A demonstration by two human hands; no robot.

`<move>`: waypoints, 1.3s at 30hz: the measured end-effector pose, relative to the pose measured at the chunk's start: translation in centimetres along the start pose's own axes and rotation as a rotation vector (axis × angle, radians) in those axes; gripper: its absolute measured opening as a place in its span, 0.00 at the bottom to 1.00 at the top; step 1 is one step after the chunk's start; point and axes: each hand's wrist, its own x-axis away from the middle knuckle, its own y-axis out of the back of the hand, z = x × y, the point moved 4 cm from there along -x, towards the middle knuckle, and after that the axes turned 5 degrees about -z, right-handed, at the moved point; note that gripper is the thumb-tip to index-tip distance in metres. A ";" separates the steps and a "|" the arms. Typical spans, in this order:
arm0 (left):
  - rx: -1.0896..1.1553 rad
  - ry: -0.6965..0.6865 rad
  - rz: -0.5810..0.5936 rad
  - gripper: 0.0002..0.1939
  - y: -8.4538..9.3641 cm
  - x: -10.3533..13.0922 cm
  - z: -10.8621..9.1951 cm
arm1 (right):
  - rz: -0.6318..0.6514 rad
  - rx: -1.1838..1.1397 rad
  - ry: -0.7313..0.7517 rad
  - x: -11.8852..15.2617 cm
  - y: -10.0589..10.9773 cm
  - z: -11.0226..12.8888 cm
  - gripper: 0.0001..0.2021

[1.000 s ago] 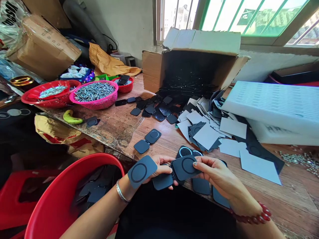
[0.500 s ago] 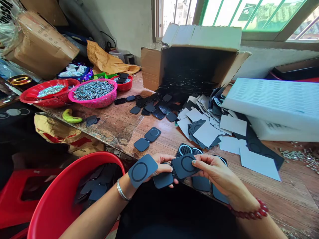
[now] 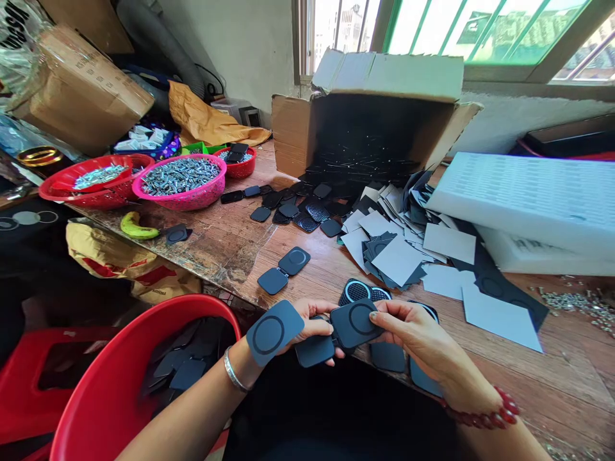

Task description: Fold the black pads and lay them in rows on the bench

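Between my hands is an unfolded, hinged pair of dark square pads (image 3: 314, 351), one of them marked with a ring. My left hand (image 3: 312, 318) is closed round the hinge side, thumb on top. With thumb and fingers my right hand (image 3: 401, 323) pinches the ringed pad's right edge. A loose dark sheet with a ring (image 3: 275, 331) lies over the back of my left hand and wrist. Under and behind my right hand are more hinged pads (image 3: 387, 356), some with pale rings (image 3: 358, 291). Another unfolded pair (image 3: 273, 280) lies on the table farther left.
A red bucket (image 3: 77, 410) holding dark pieces stands at lower left. Behind are a pink basket of metal parts (image 3: 182, 179), a banana (image 3: 138, 226), an open cardboard box (image 3: 293, 137), piled grey-backed sheets (image 3: 398, 259) and white foam blocks (image 3: 538, 205). Loose screws (image 3: 581, 301) lie right.
Almost nothing differs. Both hands keep the same grip on the hinged pads, and the loose sheet stays on my left wrist; the view shifts very slightly.
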 end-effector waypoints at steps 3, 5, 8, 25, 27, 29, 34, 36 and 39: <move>0.010 -0.009 0.009 0.24 -0.1 0.0 -0.1 | -0.015 0.006 0.005 0.0 0.1 0.1 0.24; 0.021 -0.015 0.024 0.24 -0.1 0.0 -0.1 | -0.020 0.006 0.009 0.1 0.1 0.1 0.24; 0.017 -0.021 0.030 0.24 0.0 -0.1 0.0 | -0.018 0.013 0.025 0.2 0.0 0.2 0.23; -0.007 -0.024 0.007 0.25 0.0 0.1 0.1 | -0.068 0.118 0.080 0.4 -0.2 0.6 0.25; -0.008 -0.028 -0.005 0.25 -0.1 0.1 0.1 | -0.075 0.113 0.082 0.5 -0.3 0.7 0.24; -0.011 -0.032 -0.021 0.24 -0.1 0.1 0.0 | -0.078 0.109 0.081 0.5 -0.4 0.8 0.24; -0.029 -0.050 -0.062 0.25 -0.3 0.1 0.0 | -0.112 0.147 0.117 0.7 -0.3 1.0 0.20; -0.044 -0.054 -0.079 0.25 -0.4 0.1 0.0 | -0.138 0.201 0.175 0.8 -0.1 1.1 0.19; -0.072 -0.070 -0.096 0.26 -0.5 0.1 0.0 | -0.188 0.281 0.287 1.0 0.2 0.9 0.16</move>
